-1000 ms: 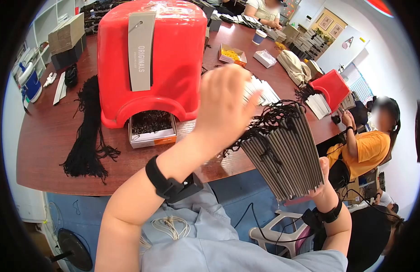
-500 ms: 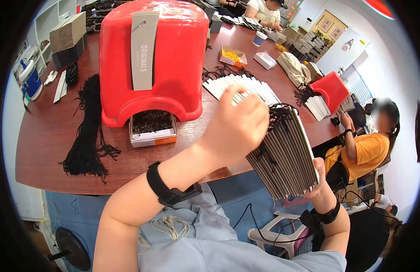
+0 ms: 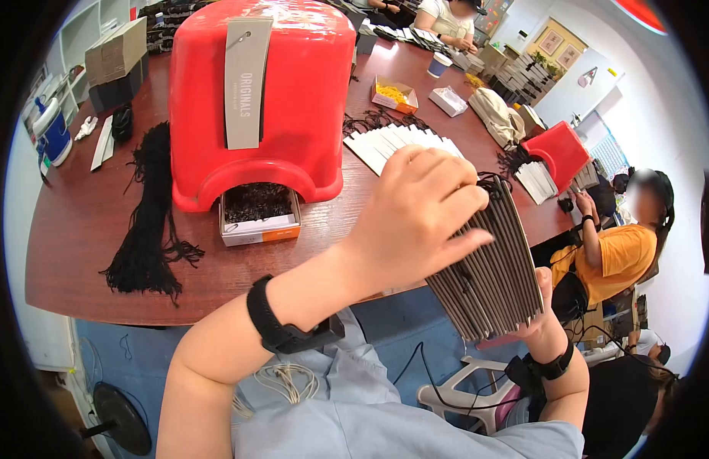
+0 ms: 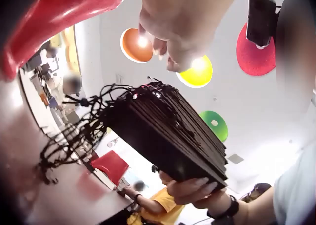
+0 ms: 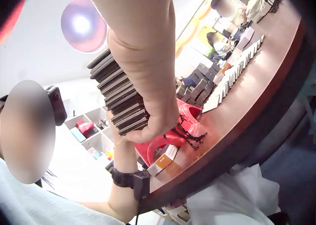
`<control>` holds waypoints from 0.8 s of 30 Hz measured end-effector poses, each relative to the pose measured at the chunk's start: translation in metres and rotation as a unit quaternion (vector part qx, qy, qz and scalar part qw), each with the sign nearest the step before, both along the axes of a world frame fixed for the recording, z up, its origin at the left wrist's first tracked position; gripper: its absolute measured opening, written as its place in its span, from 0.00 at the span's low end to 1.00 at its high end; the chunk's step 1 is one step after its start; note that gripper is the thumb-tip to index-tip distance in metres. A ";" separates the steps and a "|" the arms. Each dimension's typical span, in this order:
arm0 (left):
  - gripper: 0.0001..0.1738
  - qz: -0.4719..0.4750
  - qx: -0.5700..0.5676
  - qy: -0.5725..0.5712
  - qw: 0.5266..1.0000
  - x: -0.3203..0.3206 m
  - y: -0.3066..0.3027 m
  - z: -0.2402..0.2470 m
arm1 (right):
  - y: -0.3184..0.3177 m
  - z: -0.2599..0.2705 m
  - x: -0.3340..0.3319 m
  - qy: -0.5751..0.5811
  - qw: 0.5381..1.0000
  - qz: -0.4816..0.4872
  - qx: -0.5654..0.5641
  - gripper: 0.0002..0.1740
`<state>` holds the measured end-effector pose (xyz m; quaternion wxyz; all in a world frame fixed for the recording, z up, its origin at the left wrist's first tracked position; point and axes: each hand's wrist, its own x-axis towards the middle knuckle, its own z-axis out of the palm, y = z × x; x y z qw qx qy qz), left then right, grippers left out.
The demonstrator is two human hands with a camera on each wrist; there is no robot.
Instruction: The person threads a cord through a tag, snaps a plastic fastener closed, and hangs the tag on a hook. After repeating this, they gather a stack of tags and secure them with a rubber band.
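A thick stack of grey hang tags (image 3: 484,268) with black cords at its upper end is gripped at its lower end by my right hand (image 3: 544,306). Tangled cord loops (image 4: 94,114) hang off that upper end in the left wrist view. My left hand (image 3: 419,214) is beside the cord end, thumb stretched out and fingers loosely bent. From the left wrist, the left hand's bent fingers (image 4: 173,62) show above the cords with a gap between. Nothing shows in that hand. In the right wrist view, the right hand (image 5: 153,106) wraps the stack.
An upturned red plastic stool (image 3: 262,92) bears a tag marked ORIGINALS (image 3: 246,84). Under its arch sits a box (image 3: 261,233) of black cord pieces. A black cord bundle (image 3: 151,222) lies left. White tags (image 3: 377,145) are fanned behind my left hand. Other people sit around the table.
My left hand has come down from above the fanned tags and moved right, to the cord end of the stack. The right hand keeps holding the stack, nearly still.
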<state>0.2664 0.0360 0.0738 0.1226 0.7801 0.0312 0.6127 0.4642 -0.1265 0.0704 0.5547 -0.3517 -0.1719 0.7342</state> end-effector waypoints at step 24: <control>0.13 0.142 -0.011 0.042 0.989 -0.020 0.008 -0.007 | -0.005 -0.006 -0.004 -0.015 0.999 -0.035 0.001 0.29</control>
